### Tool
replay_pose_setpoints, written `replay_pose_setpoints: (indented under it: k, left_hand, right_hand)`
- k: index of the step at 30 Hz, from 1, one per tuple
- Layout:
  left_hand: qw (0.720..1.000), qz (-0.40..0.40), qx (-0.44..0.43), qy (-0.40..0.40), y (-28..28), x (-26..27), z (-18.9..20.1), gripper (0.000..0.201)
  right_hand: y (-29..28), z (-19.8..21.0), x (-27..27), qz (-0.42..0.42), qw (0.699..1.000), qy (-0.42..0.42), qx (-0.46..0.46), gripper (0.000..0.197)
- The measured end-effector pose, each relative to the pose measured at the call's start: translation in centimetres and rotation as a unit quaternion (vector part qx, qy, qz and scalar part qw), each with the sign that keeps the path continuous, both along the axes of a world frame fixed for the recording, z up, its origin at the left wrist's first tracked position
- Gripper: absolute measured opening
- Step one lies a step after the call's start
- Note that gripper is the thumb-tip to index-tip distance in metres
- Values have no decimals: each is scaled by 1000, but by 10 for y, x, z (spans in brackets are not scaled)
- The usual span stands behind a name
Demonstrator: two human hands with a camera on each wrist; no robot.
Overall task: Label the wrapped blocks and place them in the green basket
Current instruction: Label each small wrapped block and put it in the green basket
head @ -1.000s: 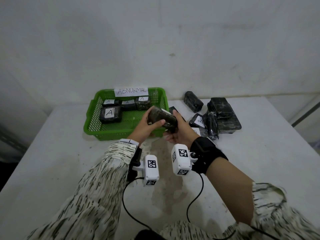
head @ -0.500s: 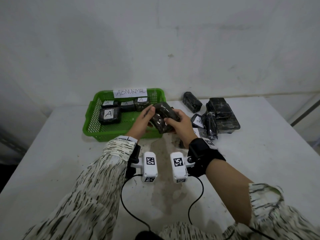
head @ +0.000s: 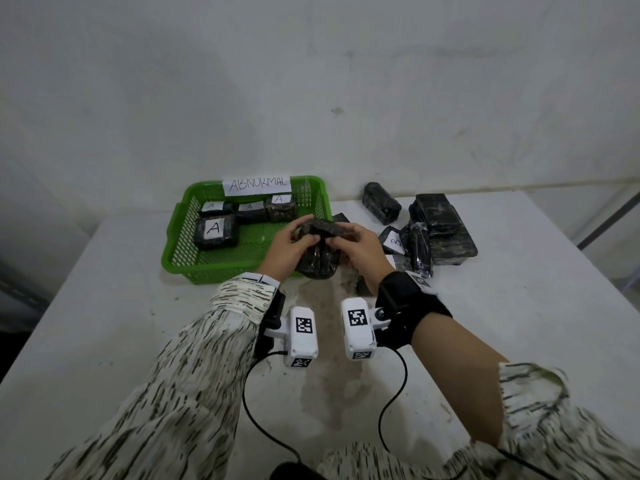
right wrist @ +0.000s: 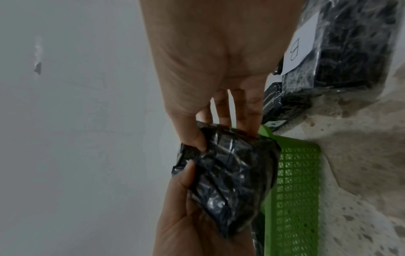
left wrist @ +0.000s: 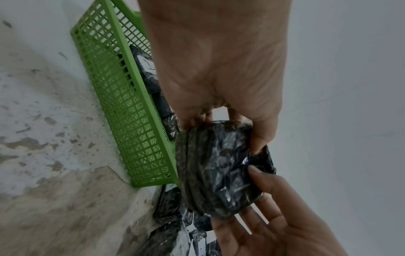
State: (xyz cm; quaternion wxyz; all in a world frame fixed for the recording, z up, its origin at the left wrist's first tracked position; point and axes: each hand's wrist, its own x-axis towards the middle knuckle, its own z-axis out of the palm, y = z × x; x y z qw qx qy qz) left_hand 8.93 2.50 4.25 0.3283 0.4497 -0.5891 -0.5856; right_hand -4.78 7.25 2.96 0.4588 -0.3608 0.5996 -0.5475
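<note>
Both hands hold one dark plastic-wrapped block just above the table, at the near right corner of the green basket. My left hand pinches its top left, with the thumb on the near face and the fingers behind. My right hand grips the top right the same way. In the left wrist view the block shows no label on its crinkled face. It is just as bare in the right wrist view. Several blocks marked A lie in the basket.
A paper sign reading ABNORMAL is fixed to the basket's far wall. A pile of wrapped blocks, one marked B, lies on the white table to the right of my hands. A wall stands behind.
The block has turned from lying level between my hands to standing on end. Both hands have shifted their grip to its upper end and come slightly lower.
</note>
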Motion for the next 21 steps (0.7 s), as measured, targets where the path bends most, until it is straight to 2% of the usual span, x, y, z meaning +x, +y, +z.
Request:
replay_pose_setpoints:
  k: [4, 7, 9, 11, 13, 17, 19, 21]
  left_hand:
    - [1000, 0, 11, -28, 0, -1, -1, 57]
    - [998, -10, -9, -57, 1, 1, -2, 55]
    - [999, -14, -8, -30, 1, 5, 0, 58]
    - [999, -34, -2, 7, 3, 8, 5, 74]
    - [998, -62, -12, 4, -1, 10, 5, 85]
    - [994, -96, -30, 39, 2, 7, 11, 84]
    - [993, -106, -25, 51, 3, 8, 12, 84]
    - [992, -116, -6, 54, 1, 10, 12, 88]
  right_hand:
    - [-3, -7, 2, -47, 996, 63, -45, 33]
    - [0, -5, 3, 3, 995, 71, -72, 40]
    - [5, 2, 3, 60, 997, 34, -44, 44]
    - [7, 7, 1, 103, 994, -32, 1, 43]
    - [9, 11, -2, 112, 990, -75, 26, 37]
    - [11, 13, -6, 131, 983, -124, 42, 36]
    - [10, 11, -3, 108, 984, -137, 28, 34]
    - [8, 11, -2, 42, 990, -133, 2, 29]
